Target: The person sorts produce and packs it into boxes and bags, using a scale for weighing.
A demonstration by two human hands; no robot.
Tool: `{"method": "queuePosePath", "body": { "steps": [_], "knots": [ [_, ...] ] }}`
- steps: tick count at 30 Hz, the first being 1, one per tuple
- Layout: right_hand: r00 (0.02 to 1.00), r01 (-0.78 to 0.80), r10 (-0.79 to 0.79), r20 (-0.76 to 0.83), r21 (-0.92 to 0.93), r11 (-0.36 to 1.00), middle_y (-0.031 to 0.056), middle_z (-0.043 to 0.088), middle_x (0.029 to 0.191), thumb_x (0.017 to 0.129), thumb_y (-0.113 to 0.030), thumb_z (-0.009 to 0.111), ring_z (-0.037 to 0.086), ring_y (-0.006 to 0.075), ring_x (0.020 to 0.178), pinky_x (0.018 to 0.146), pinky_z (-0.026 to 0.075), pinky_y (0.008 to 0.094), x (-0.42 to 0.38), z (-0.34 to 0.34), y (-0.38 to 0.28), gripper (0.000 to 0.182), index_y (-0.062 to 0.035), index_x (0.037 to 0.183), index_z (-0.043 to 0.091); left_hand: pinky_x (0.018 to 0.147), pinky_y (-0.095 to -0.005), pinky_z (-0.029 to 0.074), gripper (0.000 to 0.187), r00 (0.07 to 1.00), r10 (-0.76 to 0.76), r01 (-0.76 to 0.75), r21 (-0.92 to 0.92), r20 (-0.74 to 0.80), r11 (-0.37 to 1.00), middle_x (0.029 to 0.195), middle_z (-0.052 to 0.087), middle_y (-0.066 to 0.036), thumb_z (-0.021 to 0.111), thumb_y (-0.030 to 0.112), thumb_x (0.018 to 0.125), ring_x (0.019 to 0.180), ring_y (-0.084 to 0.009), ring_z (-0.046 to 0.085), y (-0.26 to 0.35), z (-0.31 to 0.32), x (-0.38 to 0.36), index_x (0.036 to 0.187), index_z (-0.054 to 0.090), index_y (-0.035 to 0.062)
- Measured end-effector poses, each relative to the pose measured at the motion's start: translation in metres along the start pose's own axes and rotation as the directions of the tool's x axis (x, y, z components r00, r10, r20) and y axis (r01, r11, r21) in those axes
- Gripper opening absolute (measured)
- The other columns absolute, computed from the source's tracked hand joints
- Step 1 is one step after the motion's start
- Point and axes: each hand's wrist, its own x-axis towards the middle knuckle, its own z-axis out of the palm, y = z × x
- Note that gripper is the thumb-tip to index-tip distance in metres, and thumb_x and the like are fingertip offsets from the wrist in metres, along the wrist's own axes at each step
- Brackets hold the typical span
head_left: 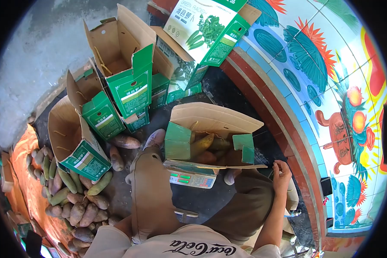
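My right hand [282, 173] is held above my right knee, beside the near right corner of an open carton [216, 117]. Its fingers are loosely bent with a gap between them, and I see nothing held. My left forearm [124, 225] runs behind my left leg, which hides the left hand. Green and white on the outside, the carton stands upright between my legs with its flaps raised. Long radishes [202, 145], green and reddish-brown, lie inside it. Below its near side, a weighing scale [191, 179] shows lit green displays and a keypad.
Open, tall cartons [131, 92] stand at the upper left. A printed green radish carton [202, 26] leans at the top. Soil-covered radishes [88, 215] are heaped on an orange sheet [23, 148] to the left. A painted tile wall [305, 86] with a red-brown ledge curves along the right.
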Motion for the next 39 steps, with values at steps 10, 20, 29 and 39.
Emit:
{"method": "queuePosePath", "body": {
  "steps": [10, 20, 29, 39],
  "knots": [
    [0.998, -0.051, 0.052, 0.023, -0.007, 0.999, 0.007, 0.063, 0.079, 0.088, -0.003, 0.06, 0.06, 0.0127, 0.071, 0.065, 0.048, 0.0254, 0.004, 0.005, -0.002, 0.008, 0.002, 0.093, 0.063, 0.09, -0.0451, 0.046, 0.04, 1.0, 0.019, -0.019, 0.014, 0.015, 1.0, 0.127, 0.047, -0.018, 0.06, 0.013, 0.08, 0.117, -0.0333, 0.048, 0.005, -0.001, 0.007, 0.12, 0.056, 0.0118],
    [0.994, -0.101, 0.099, 0.043, 0.026, 0.995, 0.0065, 0.064, 0.08, 0.089, -0.004, 0.06, 0.062, 0.0122, 0.071, 0.065, 0.049, 0.0251, 0.007, 0.009, -0.004, 0.009, 0.0021, 0.093, 0.064, 0.092, -0.0455, 0.045, 0.043, 1.0, 0.027, -0.027, 0.019, 0.016, 0.999, 0.132, 0.043, -0.017, 0.059, 0.013, 0.08, 0.121, -0.0328, 0.045, 0.007, 0.001, 0.011, 0.123, 0.054, 0.0131],
    [0.996, -0.064, 0.064, 0.056, 0.01, 0.998, 0.007, 0.063, 0.079, 0.089, -0.005, 0.061, 0.059, 0.0117, 0.07, 0.063, 0.047, 0.0249, 0.005, 0.01, 0.004, 0.011, 0.0019, 0.096, 0.064, 0.094, -0.046, 0.044, 0.046, 0.999, 0.047, -0.047, 0.02, -0.013, 0.999, 0.137, 0.04, -0.016, 0.059, 0.013, 0.08, 0.125, -0.0324, 0.042, 0.008, 0.01, 0.006, 0.126, 0.052, 0.0142],
    [0.992, 0.036, -0.037, 0.119, 0.011, 0.999, 0.0078, 0.066, 0.082, 0.092, -0.008, 0.058, 0.063, 0.0134, 0.077, 0.071, 0.05, 0.026, 0.008, 0.01, 0.024, 0.013, 0.0011, 0.096, 0.065, 0.097, -0.0464, 0.042, 0.049, 0.97, 0.099, -0.089, 0.057, -0.223, 0.994, 0.142, 0.036, -0.015, 0.058, 0.013, 0.081, 0.129, -0.0319, 0.038, 0.026, 0.017, -0.012, 0.129, 0.051, 0.0155]
  ]
}}
